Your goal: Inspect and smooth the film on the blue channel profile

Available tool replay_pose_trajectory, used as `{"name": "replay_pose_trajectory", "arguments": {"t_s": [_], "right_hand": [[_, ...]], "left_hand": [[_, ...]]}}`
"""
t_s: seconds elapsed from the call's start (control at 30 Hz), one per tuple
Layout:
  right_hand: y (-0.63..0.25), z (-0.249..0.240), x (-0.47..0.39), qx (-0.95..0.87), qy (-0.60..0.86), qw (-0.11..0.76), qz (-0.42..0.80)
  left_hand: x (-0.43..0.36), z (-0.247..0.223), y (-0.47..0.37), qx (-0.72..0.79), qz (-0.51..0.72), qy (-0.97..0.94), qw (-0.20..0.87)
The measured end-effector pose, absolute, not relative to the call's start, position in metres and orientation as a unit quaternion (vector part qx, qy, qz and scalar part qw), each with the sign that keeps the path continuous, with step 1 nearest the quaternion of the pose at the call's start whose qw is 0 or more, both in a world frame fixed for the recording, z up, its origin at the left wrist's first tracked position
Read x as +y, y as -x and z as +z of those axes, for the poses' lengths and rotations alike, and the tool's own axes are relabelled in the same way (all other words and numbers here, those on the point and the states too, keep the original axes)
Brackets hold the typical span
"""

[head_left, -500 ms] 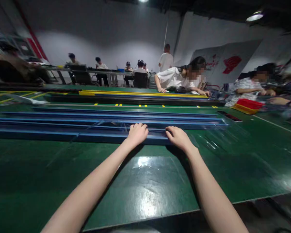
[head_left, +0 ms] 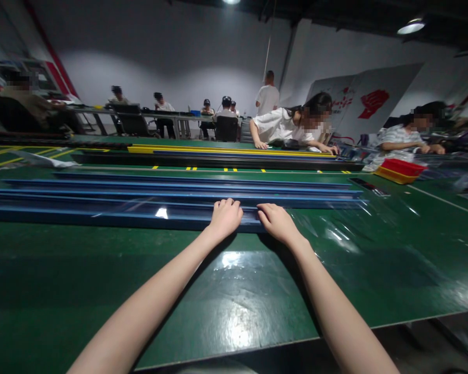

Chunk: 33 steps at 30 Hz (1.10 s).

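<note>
Several long blue channel rails (head_left: 101, 215) lie side by side across the green table. My left hand (head_left: 226, 216) is closed over the nearest rail, not far from its right end, with its fingers curled over the channel. Close beside it, my right hand (head_left: 277, 223) is closed around that rail's right end, its thumb toward the left hand. Clear plastic film (head_left: 337, 236) spreads on the table to the right of my right hand. Shiny patches of film also show on the rail left of my left hand. Whether either hand also pinches film is hidden.
Beyond the blue rails lie yellow rails (head_left: 218, 150) and dark rails (head_left: 218, 160). A phone (head_left: 368, 187) and red and yellow bins (head_left: 400, 170) are at the right. A co-worker (head_left: 276, 124) leans over the far side. The table's front edge (head_left: 226, 357) runs close below.
My right hand has moved left along the rail, and my left hand slightly right, so they are closer together. The film over the rail's left part has shifted.
</note>
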State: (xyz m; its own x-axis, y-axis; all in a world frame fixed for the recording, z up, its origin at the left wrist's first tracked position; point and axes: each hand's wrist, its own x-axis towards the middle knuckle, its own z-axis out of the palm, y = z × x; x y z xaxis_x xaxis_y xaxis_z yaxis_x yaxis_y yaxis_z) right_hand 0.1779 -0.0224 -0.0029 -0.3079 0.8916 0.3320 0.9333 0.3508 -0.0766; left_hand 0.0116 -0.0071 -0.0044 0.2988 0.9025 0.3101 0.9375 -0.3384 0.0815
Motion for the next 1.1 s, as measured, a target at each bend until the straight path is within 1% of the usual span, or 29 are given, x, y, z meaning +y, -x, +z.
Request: {"name": "replay_pose_trajectory", "arguments": {"t_s": [0.43,0.63,0.8,1.0,1.1], "right_hand": [[-0.182,0.0,-0.024,-0.813,0.559,0.148,-0.067],[-0.184,0.002,-0.026,-0.808,0.562,0.161,-0.072],[-0.192,0.007,-0.026,-0.779,0.599,0.163,-0.093],[-0.202,0.013,-0.026,-0.72,0.67,0.128,-0.128],[-0.202,0.014,-0.027,-0.705,0.69,0.111,-0.124]], "left_hand": [[-0.009,-0.005,-0.013,-0.562,-0.153,0.811,0.062],[-0.008,-0.003,-0.009,-0.545,-0.132,0.827,0.044],[-0.004,0.003,-0.001,-0.55,-0.09,0.83,0.015],[-0.004,0.012,0.008,-0.561,-0.046,0.827,-0.002],[-0.006,0.015,0.008,-0.555,-0.052,0.83,0.004]]}}
